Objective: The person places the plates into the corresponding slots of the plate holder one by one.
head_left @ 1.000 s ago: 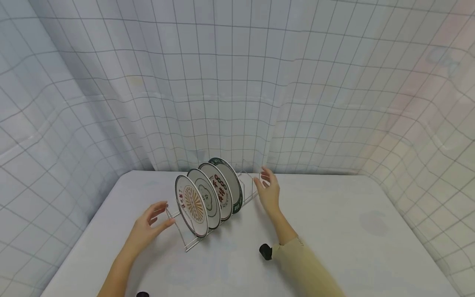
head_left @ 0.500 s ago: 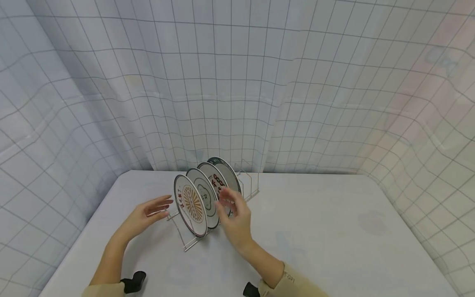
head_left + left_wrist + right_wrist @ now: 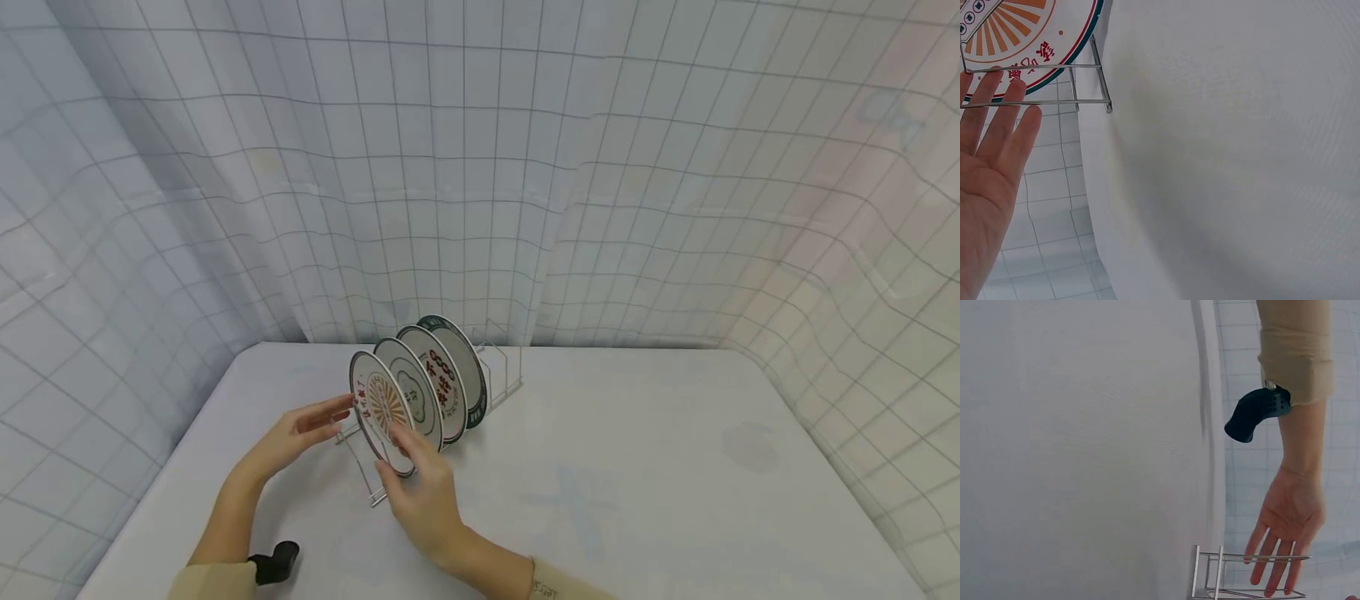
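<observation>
Several round plates stand on edge in a wire plate rack (image 3: 378, 497). The nearest plate (image 3: 375, 392) has an orange sunburst and red lettering, and behind it comes a plate with a grey-green centre (image 3: 408, 383). My left hand (image 3: 288, 437) is at the rack's left end, fingers extended; the left wrist view shows its fingertips at the wires, just by the sunburst plate (image 3: 1035, 37). In front of that plate's lower right edge is my right hand (image 3: 427, 492), thumb and fingers apart, covering part of the plate. Whether it touches the plate cannot be told.
Farther back in the rack are a red-lettered plate (image 3: 442, 379) and a dark-rimmed plate (image 3: 480, 396). The rack's right end (image 3: 513, 385) has bare wires. A white table (image 3: 637, 467) is enclosed by a checked curtain (image 3: 450, 167). A black wrist camera (image 3: 277, 562) sits on the left wrist.
My right hand has left the rack's right end and come left and toward me, past the plates, to the nearest one. My left hand has shifted slightly; its thumb and fingers are closer together.
</observation>
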### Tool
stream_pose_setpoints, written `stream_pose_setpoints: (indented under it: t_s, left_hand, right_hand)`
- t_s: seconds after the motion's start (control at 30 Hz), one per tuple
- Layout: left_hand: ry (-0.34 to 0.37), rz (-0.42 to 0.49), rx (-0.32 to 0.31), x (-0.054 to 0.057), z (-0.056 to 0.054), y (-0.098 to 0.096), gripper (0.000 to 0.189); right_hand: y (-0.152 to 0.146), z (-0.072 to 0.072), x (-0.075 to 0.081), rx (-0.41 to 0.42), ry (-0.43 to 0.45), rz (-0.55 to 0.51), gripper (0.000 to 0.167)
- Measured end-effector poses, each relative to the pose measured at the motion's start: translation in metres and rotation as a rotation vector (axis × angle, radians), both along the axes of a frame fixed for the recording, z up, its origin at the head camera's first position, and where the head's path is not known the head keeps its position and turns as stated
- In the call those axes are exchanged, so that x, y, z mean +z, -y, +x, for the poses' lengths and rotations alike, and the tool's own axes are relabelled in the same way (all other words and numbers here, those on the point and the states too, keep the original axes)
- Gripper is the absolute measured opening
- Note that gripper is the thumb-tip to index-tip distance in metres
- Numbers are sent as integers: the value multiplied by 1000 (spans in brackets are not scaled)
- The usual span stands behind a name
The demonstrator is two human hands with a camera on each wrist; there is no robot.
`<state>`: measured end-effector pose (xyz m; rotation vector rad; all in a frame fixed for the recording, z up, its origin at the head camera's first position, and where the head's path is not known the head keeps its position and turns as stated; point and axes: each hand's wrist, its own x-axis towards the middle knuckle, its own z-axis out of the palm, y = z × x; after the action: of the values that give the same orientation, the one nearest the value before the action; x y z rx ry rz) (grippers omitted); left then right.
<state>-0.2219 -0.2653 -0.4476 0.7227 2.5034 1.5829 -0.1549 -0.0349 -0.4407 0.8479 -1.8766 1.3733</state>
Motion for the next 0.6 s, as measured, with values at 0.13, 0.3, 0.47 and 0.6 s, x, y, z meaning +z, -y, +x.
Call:
stream_pose_setpoints:
  t_s: [0.13,0.3,0.47,0.6]
  left_hand:
    - [-4,11,-13,-1,0,1,43]
    - [-1,25,-6,-1,0,1,43]
    - [1,49,-13,-2,-1,0,43]
    - [7,57,-14,-4,0,0,43]
  right_hand:
    - [9,5,-10,-44,115,80,45]
    - [20,11,-15,-105,229,173,44]
    - [26,13,-15,-109,339,167,43]
    - [27,13,-18,-138,372,158,42]
